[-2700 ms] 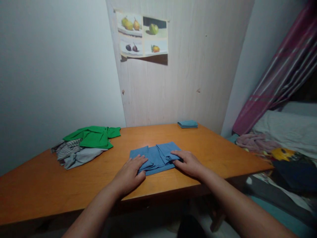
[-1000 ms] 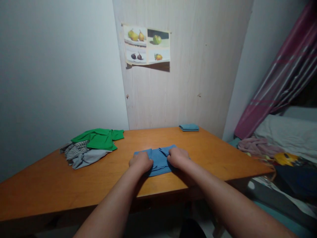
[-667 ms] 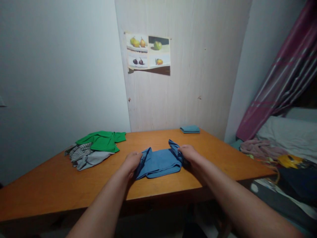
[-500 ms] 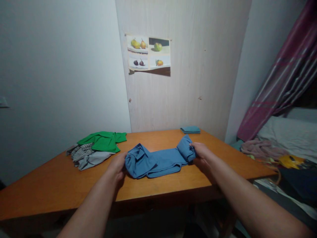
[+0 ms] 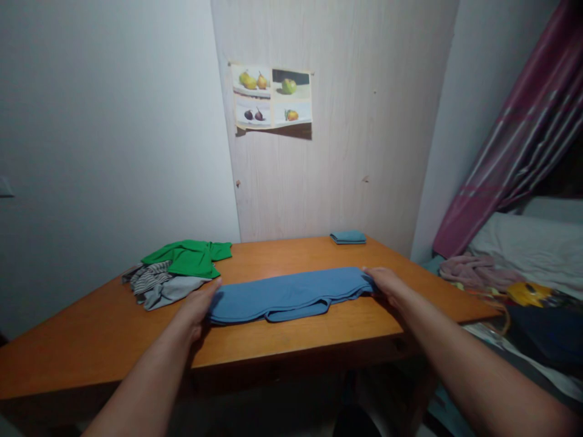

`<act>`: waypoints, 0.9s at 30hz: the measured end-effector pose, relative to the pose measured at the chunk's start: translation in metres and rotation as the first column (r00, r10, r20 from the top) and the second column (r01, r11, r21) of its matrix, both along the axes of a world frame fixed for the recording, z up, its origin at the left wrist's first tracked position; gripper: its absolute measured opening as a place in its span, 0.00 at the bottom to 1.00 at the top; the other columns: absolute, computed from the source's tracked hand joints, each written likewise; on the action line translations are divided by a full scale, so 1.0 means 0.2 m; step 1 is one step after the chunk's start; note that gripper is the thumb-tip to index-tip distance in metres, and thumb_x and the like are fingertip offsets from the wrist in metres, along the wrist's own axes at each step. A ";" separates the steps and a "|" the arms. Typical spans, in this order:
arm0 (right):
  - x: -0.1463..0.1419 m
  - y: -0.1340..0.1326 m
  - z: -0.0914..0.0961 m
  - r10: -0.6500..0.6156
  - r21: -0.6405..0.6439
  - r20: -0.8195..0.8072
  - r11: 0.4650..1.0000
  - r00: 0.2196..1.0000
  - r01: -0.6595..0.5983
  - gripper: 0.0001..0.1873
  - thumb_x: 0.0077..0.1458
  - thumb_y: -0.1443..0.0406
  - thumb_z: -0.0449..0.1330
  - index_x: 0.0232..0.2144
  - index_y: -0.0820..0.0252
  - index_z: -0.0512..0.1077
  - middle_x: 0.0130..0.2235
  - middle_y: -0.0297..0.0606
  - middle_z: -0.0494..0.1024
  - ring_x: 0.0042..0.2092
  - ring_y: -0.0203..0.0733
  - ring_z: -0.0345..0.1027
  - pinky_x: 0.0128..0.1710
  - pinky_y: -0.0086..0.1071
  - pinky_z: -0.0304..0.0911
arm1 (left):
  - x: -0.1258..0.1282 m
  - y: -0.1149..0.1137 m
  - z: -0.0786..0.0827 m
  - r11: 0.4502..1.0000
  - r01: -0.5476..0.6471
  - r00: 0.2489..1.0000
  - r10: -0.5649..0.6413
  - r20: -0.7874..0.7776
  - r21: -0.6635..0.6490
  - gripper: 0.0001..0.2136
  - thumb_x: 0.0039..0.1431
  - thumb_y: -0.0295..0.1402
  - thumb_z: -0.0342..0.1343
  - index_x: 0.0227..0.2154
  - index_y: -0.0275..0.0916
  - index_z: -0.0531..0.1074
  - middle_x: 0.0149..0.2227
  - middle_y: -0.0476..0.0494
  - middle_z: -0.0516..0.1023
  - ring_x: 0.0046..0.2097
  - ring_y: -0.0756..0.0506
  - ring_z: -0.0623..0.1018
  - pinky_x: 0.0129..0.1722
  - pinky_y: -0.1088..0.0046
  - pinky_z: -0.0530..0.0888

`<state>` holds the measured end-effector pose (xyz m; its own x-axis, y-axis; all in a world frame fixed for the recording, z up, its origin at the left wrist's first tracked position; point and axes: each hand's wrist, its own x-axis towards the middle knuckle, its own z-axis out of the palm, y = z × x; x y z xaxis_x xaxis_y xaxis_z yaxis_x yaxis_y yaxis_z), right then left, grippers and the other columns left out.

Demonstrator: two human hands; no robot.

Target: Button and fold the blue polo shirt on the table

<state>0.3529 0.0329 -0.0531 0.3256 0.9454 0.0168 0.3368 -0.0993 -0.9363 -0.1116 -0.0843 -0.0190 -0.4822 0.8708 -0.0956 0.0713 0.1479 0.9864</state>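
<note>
A blue garment lies across the wooden table as a long, flat, folded strip. A loop of its edge sags open along the near side. My left hand is closed on the strip's left end, its fingertips partly hidden behind the cloth. At the opposite end, my right hand grips the cloth with the thumb on top and the other fingers mostly out of sight.
On the table's left lie a green garment, a striped cloth and a grey cloth. A folded teal cloth sits at the back edge. Right of the table are a curtain and bedding.
The garment's two bunched, folded-over ends have been opened outward, so the strip is now longer and flat. My hands have moved apart, the left one leftward and the right one rightward.
</note>
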 end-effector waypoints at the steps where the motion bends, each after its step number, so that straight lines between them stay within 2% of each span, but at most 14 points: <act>1: 0.00 0.00 -0.01 0.002 0.010 0.056 1.000 0.998 -0.003 0.10 0.52 0.59 0.63 0.33 0.60 0.72 0.28 0.38 0.75 0.26 0.39 0.67 0.21 0.29 0.64 | 0.00 0.01 -0.01 1.000 -0.010 0.988 0.010 -0.153 0.001 0.11 0.50 0.41 0.61 0.31 0.39 0.69 0.21 0.48 0.74 0.23 0.45 0.75 0.23 0.73 0.70; 3: 0.01 0.01 -0.02 -0.021 0.030 0.174 0.999 0.985 0.016 0.09 0.48 0.66 0.63 0.35 0.60 0.74 0.30 0.39 0.77 0.28 0.40 0.69 0.24 0.30 0.63 | -0.02 0.01 -0.04 0.999 -0.051 0.935 0.046 -0.350 -0.006 0.12 0.46 0.34 0.62 0.34 0.39 0.69 0.24 0.48 0.75 0.26 0.45 0.76 0.25 0.74 0.69; 7: 0.05 0.02 -0.03 -0.092 0.071 0.373 0.995 0.923 0.070 0.13 0.44 0.72 0.61 0.36 0.61 0.77 0.36 0.44 0.79 0.38 0.46 0.72 0.35 0.32 0.64 | -0.07 0.03 -0.09 0.995 -0.094 0.836 0.070 -0.544 -0.015 0.17 0.45 0.26 0.57 0.41 0.40 0.68 0.30 0.47 0.77 0.31 0.44 0.77 0.29 0.75 0.67; 11: 0.08 0.01 -0.04 -0.082 0.067 0.507 0.996 0.858 0.055 0.17 0.43 0.72 0.60 0.38 0.60 0.78 0.39 0.45 0.80 0.43 0.49 0.73 0.41 0.32 0.63 | -0.11 0.06 -0.11 0.995 -0.091 0.721 0.033 -0.692 -0.047 0.19 0.46 0.25 0.55 0.44 0.40 0.68 0.36 0.42 0.79 0.36 0.42 0.78 0.33 0.72 0.69; 15: 0.09 -0.01 -0.04 -0.032 0.030 0.655 0.999 0.755 0.016 0.20 0.47 0.69 0.58 0.44 0.59 0.77 0.45 0.47 0.80 0.47 0.51 0.73 0.43 0.35 0.64 | -0.14 0.05 -0.10 0.992 -0.092 0.629 -0.013 -0.777 -0.091 0.22 0.48 0.27 0.55 0.49 0.36 0.67 0.44 0.32 0.78 0.43 0.36 0.79 0.39 0.66 0.71; 17: 0.08 -0.02 -0.03 -0.038 0.027 0.691 0.999 0.722 0.027 0.22 0.49 0.67 0.57 0.48 0.61 0.75 0.48 0.49 0.79 0.48 0.52 0.73 0.45 0.37 0.65 | -0.14 0.03 -0.08 0.987 -0.116 0.524 -0.035 -0.851 -0.112 0.23 0.50 0.30 0.54 0.52 0.34 0.66 0.48 0.28 0.77 0.46 0.33 0.78 0.43 0.62 0.71; 20: 0.04 -0.05 0.03 -0.080 0.088 0.751 0.996 0.655 0.021 0.23 0.54 0.66 0.55 0.52 0.62 0.73 0.51 0.51 0.77 0.51 0.52 0.71 0.49 0.39 0.64 | -0.09 0.00 -0.03 0.984 -0.170 0.277 0.001 -0.961 -0.048 0.22 0.57 0.35 0.50 0.54 0.34 0.67 0.49 0.28 0.76 0.50 0.31 0.76 0.47 0.57 0.71; 22: -0.02 -0.06 0.07 -0.099 0.156 0.770 0.987 0.631 -0.036 0.22 0.56 0.66 0.53 0.52 0.63 0.73 0.51 0.50 0.76 0.54 0.51 0.69 0.53 0.38 0.61 | -0.03 0.00 -0.01 0.990 -0.140 0.171 0.057 -0.984 0.034 0.21 0.60 0.37 0.47 0.54 0.33 0.67 0.50 0.29 0.76 0.52 0.32 0.75 0.51 0.57 0.70; 23: -0.06 -0.07 0.10 -0.091 0.178 0.775 0.981 0.626 -0.079 0.22 0.58 0.66 0.52 0.52 0.63 0.74 0.52 0.50 0.76 0.54 0.51 0.68 0.54 0.38 0.60 | 0.00 0.01 0.00 0.994 -0.094 0.150 0.069 -0.986 0.055 0.21 0.62 0.36 0.45 0.54 0.32 0.67 0.50 0.29 0.76 0.53 0.33 0.75 0.53 0.58 0.69; 27: -0.24 -0.06 0.14 0.007 0.183 0.805 0.948 0.593 -0.259 0.22 0.63 0.64 0.47 0.52 0.66 0.73 0.55 0.48 0.75 0.57 0.47 0.67 0.57 0.35 0.57 | 0.12 0.11 -0.03 0.992 0.124 0.165 -0.012 -0.986 0.008 0.21 0.66 0.34 0.40 0.55 0.29 0.67 0.56 0.30 0.72 0.58 0.40 0.71 0.59 0.65 0.64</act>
<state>0.3039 0.0203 -0.0246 -0.0649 0.8935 0.4443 0.9393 0.2050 -0.2751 -0.0867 -0.0613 -0.0251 -0.0653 0.8819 0.4669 0.9953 0.0238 0.0943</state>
